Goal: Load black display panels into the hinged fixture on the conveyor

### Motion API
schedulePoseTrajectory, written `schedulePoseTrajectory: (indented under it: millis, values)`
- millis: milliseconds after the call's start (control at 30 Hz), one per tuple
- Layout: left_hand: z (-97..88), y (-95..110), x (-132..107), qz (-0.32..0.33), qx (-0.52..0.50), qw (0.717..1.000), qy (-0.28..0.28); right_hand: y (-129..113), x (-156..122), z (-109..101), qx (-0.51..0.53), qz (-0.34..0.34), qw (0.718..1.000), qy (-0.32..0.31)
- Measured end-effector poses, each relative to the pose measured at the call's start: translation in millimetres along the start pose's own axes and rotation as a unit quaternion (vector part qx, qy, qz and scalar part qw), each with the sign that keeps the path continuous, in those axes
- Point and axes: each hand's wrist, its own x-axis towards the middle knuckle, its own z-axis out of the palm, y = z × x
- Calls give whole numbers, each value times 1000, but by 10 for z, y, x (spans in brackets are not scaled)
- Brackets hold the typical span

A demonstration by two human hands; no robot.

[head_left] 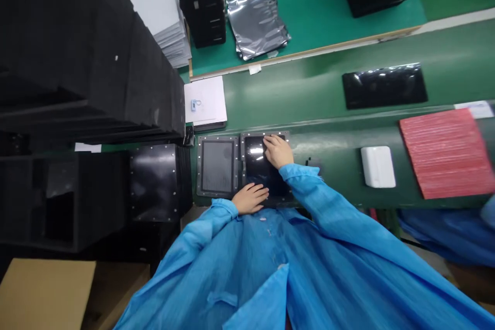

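A glossy black panel (257, 167) lies in a dark frame with light studs along its border, right in front of me. My left hand (251, 199) rests flat on the panel's near left corner, fingers stretched out. Over its far right part lies my right hand (279, 151), fingers extended and touching the surface. Neither hand grips anything that I can see. Just left of the panel is a second studded frame (217, 166) with a dull grey, faintly striped middle. A small black piece (313, 163) sits to the right of my right wrist.
Tall stacks of black foam trays (127, 62) crowd the left, beside studded black plates (153, 182). Farther right are a white box (378, 167), red sheets (446, 153) and a glossy black panel (384, 86). Silver bags (257, 23) lie beyond the bench's raised edge.
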Motion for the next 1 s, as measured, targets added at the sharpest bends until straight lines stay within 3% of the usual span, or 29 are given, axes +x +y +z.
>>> schedulePoseTrajectory:
  millis: [33, 100, 133, 200, 267, 367, 467, 533, 633, 733, 800, 867, 1000]
  values:
    - [-93, -56, -57, -20, -9, 1000, 22, -68, -69, 3, -10, 11, 1000, 5]
    - [-296, -237, -214, -143, -20, 983, 112, -187, -319, 44, -27, 29, 999, 8]
    - [-390, -353, -302, -238, -21, 957, 167, -240, -500, 85, -37, 35, 999, 1]
    - [-528, -594, -447, -424, -23, 870, 251, -339, -943, 210, -63, 43, 997, -28]
    - [-585, -781, -509, -530, -36, 801, 276, -434, -1403, 378, -95, 62, 992, -59]
    - [-589, -871, -476, -564, -69, 769, 292, -534, -1879, 622, -131, 108, 983, -67]
    - [-615, -755, -489, -561, -94, 752, 333, -550, -1983, 714, -126, 133, 980, -76]
    - [-643, -595, -569, -506, -121, 772, 364, -527, -1903, 653, -89, 146, 981, -90]
    - [-615, -276, -655, -336, -214, 839, 370, -507, -1673, 440, 47, 158, 983, -81]
    - [-474, 38, -553, -202, -259, 909, 258, -547, -1390, 242, 227, 186, 956, 2]
    - [-366, 189, -419, -182, -223, 944, 161, -567, -1226, 172, 288, 206, 933, 71]
    - [-282, 285, -301, -196, -171, 960, 103, -531, -1127, 148, 303, 219, 921, 111]
    - [-196, 417, -209, -232, -103, 962, 101, -275, -1123, 168, 340, 223, 905, 127]
